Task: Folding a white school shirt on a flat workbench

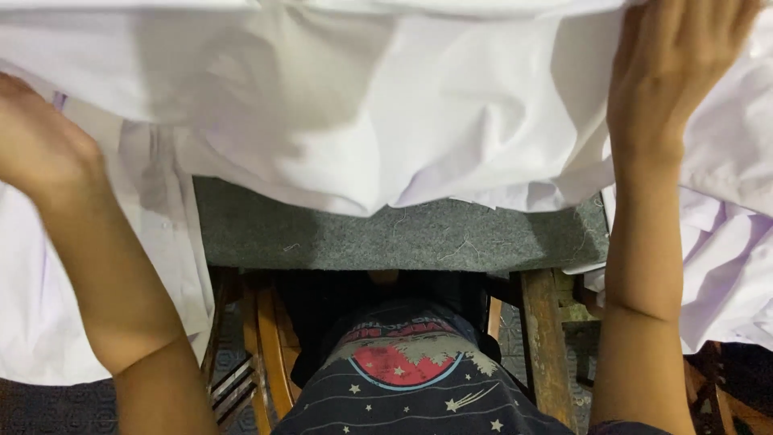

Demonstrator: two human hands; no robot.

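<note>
Now both hands on the white cloth (362, 121): left hand (40, 145) clenched, right hand (676, 64) flat, fingers spread.

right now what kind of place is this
Probably a home or small tailoring or ironing spot: white cloth spread over a grey felt-padded table on wooden legs, with both hands, left hand and right hand, on the cloth.

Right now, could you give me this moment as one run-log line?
left hand: on white cloth | right hand: on cloth | under: grey padded table

Both hands, left (40, 149) and right (672, 68), on white cloth (362, 105) over grey-padded table (386, 238)
</note>
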